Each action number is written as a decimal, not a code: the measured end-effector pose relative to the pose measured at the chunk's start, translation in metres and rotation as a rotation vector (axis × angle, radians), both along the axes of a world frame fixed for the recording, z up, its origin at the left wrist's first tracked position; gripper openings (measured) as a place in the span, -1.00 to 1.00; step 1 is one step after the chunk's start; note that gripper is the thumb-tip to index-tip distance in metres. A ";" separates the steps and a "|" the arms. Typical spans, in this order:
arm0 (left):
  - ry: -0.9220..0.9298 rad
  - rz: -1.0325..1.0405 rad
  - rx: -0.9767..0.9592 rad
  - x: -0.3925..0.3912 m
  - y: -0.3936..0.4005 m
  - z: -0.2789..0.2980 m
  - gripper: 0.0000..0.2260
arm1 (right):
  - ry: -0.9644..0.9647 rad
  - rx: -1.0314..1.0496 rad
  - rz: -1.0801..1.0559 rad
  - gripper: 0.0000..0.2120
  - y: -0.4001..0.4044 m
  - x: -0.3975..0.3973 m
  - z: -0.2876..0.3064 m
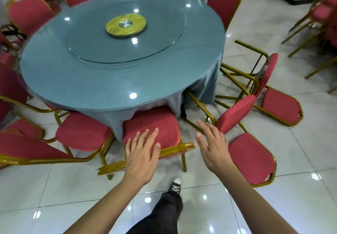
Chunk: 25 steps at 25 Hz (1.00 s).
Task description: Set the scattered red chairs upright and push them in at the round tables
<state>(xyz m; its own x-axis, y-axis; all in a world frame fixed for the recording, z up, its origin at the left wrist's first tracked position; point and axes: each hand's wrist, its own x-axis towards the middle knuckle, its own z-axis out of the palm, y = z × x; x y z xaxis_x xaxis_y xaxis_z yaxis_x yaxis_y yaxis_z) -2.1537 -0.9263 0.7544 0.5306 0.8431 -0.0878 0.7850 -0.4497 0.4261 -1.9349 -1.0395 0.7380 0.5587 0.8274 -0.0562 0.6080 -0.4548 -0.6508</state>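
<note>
At the near edge, a leg in dark trousers ends in a black canvas shoe (175, 185) with white laces, planted on the glossy pale tiled floor (300, 206). Just beyond it, the left hand (141, 153) is spread flat, fingers straight, over the back edge of an upright red padded chair with a gold metal frame (153, 126); it grips nothing, and whether the palm actually touches the frame I cannot tell. This chair's seat is tucked partly under the hanging teal cloth. The right hand (213, 147) hovers open to the right of it, fingers straight and apart, holding nothing, near a tipped red chair (249, 153) lying on its back on the floor. Farther right lies a second fallen red chair (280, 104), its gold legs pointing toward the table. To the left, another upright red chair (82, 133) stands at the table edge. Beyond stands the round table covered in teal cloth under glass (54, 80), with a glass turntable (102, 47) and a gold centre disc (125, 25). More red chairs (29, 13) ring its far side.
</note>
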 end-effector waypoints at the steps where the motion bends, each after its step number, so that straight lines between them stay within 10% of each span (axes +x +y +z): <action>1: -0.007 -0.019 0.001 0.011 -0.001 0.002 -0.42 | -0.005 0.004 -0.015 -0.46 -0.004 0.008 0.003; 25: -0.030 -0.477 -0.063 0.333 -0.074 0.027 -0.45 | -0.079 -0.078 -0.354 -0.47 -0.097 0.255 0.042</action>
<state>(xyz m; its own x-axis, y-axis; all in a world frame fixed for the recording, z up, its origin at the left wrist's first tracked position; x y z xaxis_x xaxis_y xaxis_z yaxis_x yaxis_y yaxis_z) -1.8203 -1.0001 0.7815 0.8599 0.4987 -0.1091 0.4842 -0.7292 0.4835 -1.6794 -1.1361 0.7801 0.8150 0.5766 -0.0567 0.4508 -0.6925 -0.5632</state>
